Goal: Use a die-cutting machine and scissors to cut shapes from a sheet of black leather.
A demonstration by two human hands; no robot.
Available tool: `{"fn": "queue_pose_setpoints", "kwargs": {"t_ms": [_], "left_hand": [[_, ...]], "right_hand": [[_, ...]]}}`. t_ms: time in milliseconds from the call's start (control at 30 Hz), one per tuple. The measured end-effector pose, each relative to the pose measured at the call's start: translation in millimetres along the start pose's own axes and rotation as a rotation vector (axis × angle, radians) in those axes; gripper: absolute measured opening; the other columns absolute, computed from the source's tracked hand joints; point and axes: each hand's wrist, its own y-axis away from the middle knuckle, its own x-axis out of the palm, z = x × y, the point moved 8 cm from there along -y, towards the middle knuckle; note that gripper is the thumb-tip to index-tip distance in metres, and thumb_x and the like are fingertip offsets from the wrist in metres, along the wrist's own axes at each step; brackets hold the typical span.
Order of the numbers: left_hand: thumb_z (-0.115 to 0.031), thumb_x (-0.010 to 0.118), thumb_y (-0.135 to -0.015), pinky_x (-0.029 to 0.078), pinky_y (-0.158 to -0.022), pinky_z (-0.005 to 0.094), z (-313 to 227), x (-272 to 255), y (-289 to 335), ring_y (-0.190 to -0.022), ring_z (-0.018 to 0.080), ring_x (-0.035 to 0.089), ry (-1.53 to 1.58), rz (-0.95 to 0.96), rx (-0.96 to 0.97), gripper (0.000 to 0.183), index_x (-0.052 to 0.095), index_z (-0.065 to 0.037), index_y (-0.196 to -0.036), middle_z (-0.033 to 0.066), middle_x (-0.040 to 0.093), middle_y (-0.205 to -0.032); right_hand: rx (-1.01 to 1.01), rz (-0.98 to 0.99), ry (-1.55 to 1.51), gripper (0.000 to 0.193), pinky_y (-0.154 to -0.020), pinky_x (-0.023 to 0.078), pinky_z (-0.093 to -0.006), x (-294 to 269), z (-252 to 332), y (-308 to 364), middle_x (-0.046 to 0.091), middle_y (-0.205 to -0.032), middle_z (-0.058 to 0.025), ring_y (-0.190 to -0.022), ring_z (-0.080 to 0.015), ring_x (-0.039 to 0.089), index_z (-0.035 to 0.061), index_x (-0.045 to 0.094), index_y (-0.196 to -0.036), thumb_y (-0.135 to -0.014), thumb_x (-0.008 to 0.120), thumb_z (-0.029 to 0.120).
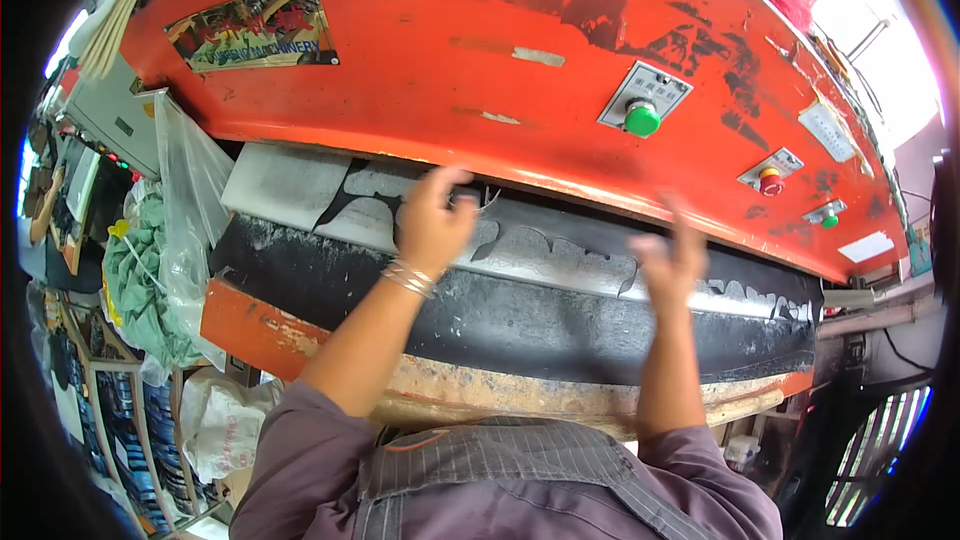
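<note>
My left hand (440,220), with bracelets at the wrist, reaches to the gap under the red machine beam. Its fingers are bent around something small and dark that I cannot make out, with thin pale lines beside it. My right hand (672,260) is blurred and raised over the bed farther right, thumb and fingers apart, holding nothing. Below both hands lies a black sheet (530,230) with curved cut-out edges, over a pale cutting board (280,185). Its jagged leftover strips run along the board. A dark, worn surface (560,315) covers the bed's near side.
The red beam (400,80) spans the far side, bearing a green push button (642,119), a red knob (770,182) and a smaller green button (829,221). Clear plastic (190,200) and green bags (150,280) hang at left, above a white sack (225,420).
</note>
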Motion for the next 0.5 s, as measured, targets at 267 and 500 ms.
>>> {"fn": "queue_pose_setpoints", "kwargs": {"t_ms": [267, 500], "left_hand": [[-0.024, 0.060, -0.087, 0.049, -0.054, 0.0403, -256.9, 130.5, -50.5, -0.057, 0.0304, 0.063, 0.123, 0.246, 0.581, 0.027, 0.063, -0.005, -0.067, 0.0129, 0.063, -0.062], [-0.028, 0.054, -0.089, 0.048, -0.063, 0.0488, -206.5, 131.1, -15.4, -0.069, 0.0382, 0.061, -0.063, 0.380, 0.318, 0.030, 0.061, -0.006, -0.071, 0.0175, 0.061, -0.070]], "right_hand": [[0.388, -1.018, 0.488, 0.079, -0.114, 0.021, -0.0408, -321.3, -243.5, -36.0, 0.027, -0.148, -0.0288, -0.138, -0.0360, 0.029, -0.0133, 0.026, -0.140, -0.098, 0.036, 0.053], [0.206, -0.647, 0.197, 0.067, -0.114, 0.019, -0.0394, -238.8, -167.8, -35.8, 0.024, -0.152, -0.0233, -0.141, -0.0297, 0.025, -0.0044, 0.026, -0.145, -0.098, 0.048, 0.037]]}}
